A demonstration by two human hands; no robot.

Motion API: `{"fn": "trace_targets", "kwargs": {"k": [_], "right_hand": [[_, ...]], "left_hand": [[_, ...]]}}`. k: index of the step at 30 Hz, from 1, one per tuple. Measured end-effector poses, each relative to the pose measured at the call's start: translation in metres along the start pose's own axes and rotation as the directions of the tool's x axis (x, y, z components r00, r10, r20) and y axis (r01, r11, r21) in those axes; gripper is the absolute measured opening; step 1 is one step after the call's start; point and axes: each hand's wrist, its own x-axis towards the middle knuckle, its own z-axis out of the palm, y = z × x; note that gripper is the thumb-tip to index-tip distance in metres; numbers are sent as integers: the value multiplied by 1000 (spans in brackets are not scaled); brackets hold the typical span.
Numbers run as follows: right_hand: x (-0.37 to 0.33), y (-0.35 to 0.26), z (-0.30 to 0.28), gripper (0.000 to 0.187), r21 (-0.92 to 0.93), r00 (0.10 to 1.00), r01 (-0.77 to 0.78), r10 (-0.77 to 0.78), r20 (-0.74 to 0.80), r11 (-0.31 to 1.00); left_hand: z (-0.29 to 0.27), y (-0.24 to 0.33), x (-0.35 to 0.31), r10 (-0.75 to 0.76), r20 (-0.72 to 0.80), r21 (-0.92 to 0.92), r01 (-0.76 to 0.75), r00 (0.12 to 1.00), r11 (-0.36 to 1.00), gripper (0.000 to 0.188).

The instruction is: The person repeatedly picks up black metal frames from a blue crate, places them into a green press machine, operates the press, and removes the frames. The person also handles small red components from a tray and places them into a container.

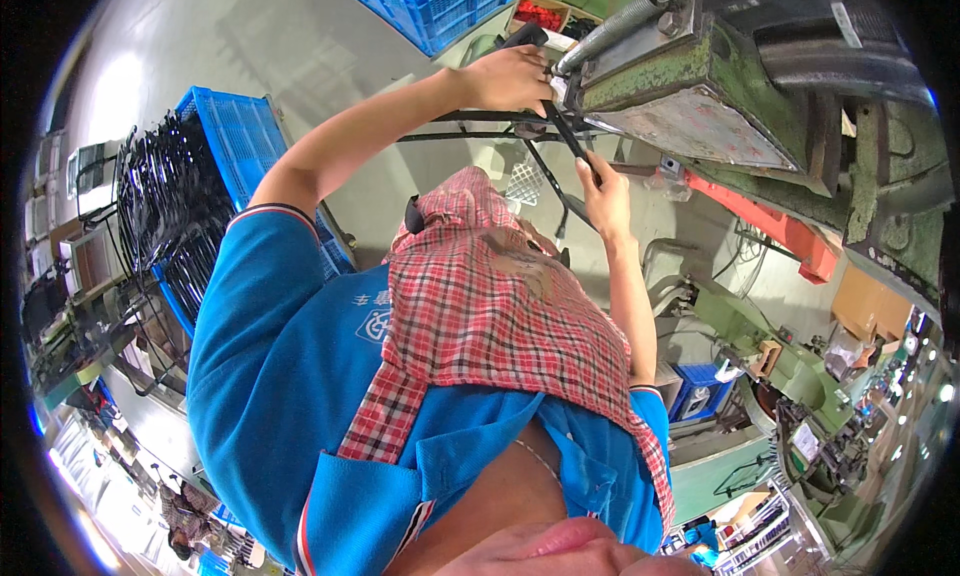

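A slim black bar (568, 133) runs slantwise beside the head of a green machine (690, 116). My right hand (607, 198) is closed around its lower end, thumb lying along it. At the upper end my left hand (508, 78) curls over the bar, close to the machine's metal tooling (562, 84). Most of the left fingertips are hidden. Past the left hand a thick black end piece (525, 38) sticks out; I cannot tell whether it belongs to the bar. Thin dark rods (450, 136) cross below the left wrist.
A blue crate (235, 131) at the left holds many glossy black bent strips (175, 196). Another blue crate (430, 21) stands at the far side, near a box with red pieces (540, 16). A coil spring (625, 28) and an orange-red beam (765, 221) flank the machine.
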Motion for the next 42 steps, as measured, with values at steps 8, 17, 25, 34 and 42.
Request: {"fn": "trace_targets", "kwargs": {"k": [8,17,25,34,42], "right_hand": [[-4,-11,-3,29,-71,998,-51,50,-24,996],[-10,-16,11,26,-37,993,66,-69,-99,997],[-11,-13,14,26,-81,996,0,-7,-93,997],[-15,-8,19,28,-61,990,-2,-6,-142,998],[-15,-13,22,29,-12,991,-16,14,-136,1000]], "left_hand": [[-25,15,-20,-229,-253,-236,169,940,957,34],[-37,91,-105,-671,433,-241,794,602,558,31],[-15,-26,-78,-654,307,-214,720,691,660,25],[93,-152,62,-426,443,18,468,789,884,20],[96,-141,71,-512,507,209,478,693,853,27]]}}
